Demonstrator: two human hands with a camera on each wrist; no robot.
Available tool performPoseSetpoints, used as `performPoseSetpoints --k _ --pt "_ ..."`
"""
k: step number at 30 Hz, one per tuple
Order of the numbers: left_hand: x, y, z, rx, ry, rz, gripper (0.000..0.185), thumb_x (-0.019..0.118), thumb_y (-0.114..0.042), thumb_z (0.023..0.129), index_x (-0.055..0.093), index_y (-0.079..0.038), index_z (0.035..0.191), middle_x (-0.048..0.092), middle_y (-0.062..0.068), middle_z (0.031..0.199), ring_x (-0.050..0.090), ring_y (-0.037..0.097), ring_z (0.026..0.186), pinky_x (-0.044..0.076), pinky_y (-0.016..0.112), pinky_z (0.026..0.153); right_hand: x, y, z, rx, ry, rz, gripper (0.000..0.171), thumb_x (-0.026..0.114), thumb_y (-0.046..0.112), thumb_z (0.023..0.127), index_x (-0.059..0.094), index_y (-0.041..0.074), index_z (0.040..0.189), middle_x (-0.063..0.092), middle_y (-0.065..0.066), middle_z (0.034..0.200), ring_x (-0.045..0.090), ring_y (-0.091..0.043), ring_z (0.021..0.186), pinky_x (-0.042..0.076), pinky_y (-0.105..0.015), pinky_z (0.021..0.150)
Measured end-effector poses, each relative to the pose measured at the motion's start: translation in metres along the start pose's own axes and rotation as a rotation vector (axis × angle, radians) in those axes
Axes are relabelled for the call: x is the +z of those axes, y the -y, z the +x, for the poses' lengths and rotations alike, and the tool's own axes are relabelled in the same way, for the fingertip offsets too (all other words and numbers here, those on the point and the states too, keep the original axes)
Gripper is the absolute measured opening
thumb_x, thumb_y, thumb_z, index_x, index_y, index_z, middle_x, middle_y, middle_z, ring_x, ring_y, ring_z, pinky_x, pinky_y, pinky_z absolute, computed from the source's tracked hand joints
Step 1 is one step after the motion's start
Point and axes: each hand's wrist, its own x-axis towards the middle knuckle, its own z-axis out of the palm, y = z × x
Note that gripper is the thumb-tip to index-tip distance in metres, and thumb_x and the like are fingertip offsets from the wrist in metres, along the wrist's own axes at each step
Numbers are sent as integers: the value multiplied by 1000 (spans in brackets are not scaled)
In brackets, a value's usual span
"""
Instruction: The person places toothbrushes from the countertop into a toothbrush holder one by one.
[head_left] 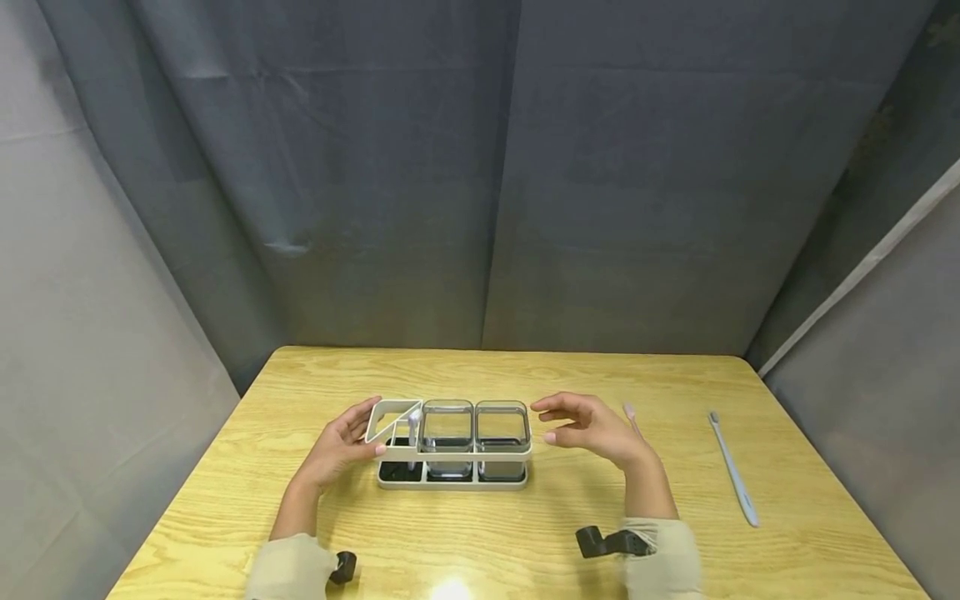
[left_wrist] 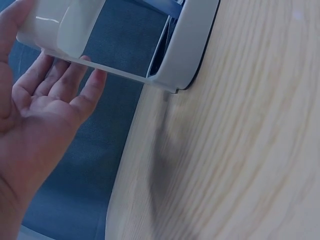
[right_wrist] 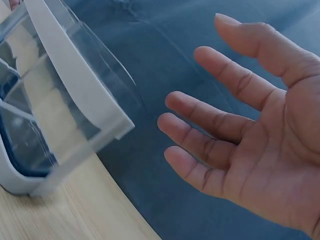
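Head view, closest in, has two pale sleeves (head_left: 288, 571), each with a black wrist mount (head_left: 615, 543) beside it. Past them, well off to the right, a blue toothbrush (head_left: 733, 471) lies aslant on the bench (head_left: 450, 375), its head pointing away. Nearer the middle, the left hand (head_left: 333, 450) grips the left end of a white holder (head_left: 474, 457), thumb at the front and fingers behind. The right hand (head_left: 596, 429) is just off the holder's other end, touching nothing; the right wrist view shows its fingers spread and its palm bare. The holder stands upright on the bench between the hands. Two clear cups (head_left: 502, 427) sit side by side in its middle and right places, and a toothbrush with a pale head (head_left: 414, 427) stands in the left part, beside a slanting divider. Behind the right hand, partly hidden, is a pink toothbrush (head_left: 630, 411). Farthest back hangs a grey curtain (head_left: 600, 183).
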Motion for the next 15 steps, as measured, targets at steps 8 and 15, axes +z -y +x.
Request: performPoseSetpoints --k 8,15 --pt "-1 -1 -1 -16 -5 -28 80 77 -3 74 35 -6 142 35 17 144 31 29 132 40 24 93 -16 -10 -13 -58 -43 21 39 62 0 86 51 -7 122 47 -23 125 37 -52 115 49 -37 83" --pt "-1 -1 0 -17 0 -13 80 77 -4 75 35 -8 143 34 17 144 31 30 131 41 26 93 -34 -19 -26 30 -97 4 45 67 11 86 50 -2 126 45 -20 131 39 -45 118 47 -39 86"
